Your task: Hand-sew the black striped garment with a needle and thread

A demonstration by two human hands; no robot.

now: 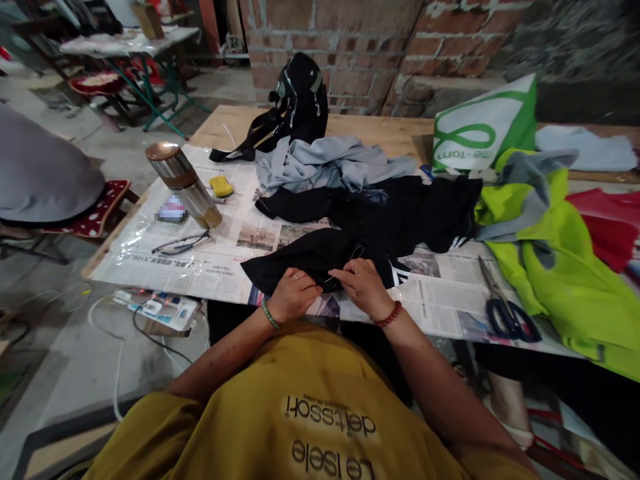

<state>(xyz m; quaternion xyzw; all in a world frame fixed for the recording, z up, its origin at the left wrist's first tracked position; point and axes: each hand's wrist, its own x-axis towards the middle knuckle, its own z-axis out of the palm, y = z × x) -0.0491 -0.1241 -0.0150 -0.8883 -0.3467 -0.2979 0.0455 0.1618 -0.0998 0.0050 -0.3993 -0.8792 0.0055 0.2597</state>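
A black garment with white stripes [380, 223] lies spread over newspaper at the table's near edge. My left hand [293, 293] is closed on the garment's near hem, a green bracelet on its wrist. Close beside it, my right hand [364, 287] pinches a thin thread, with what looks like a needle, at the same hem; a loop of thread rises over the fabric. A red bead bracelet circles the right wrist.
Scissors with dark handles [507, 310] lie on the newspaper at right. Neon yellow cloth [565, 267], grey cloth [330, 163], a black backpack [300, 93], a green-white bag [483, 127], a metal flask [185, 187], glasses [180, 243] and a power strip [160, 308] surround the spot.
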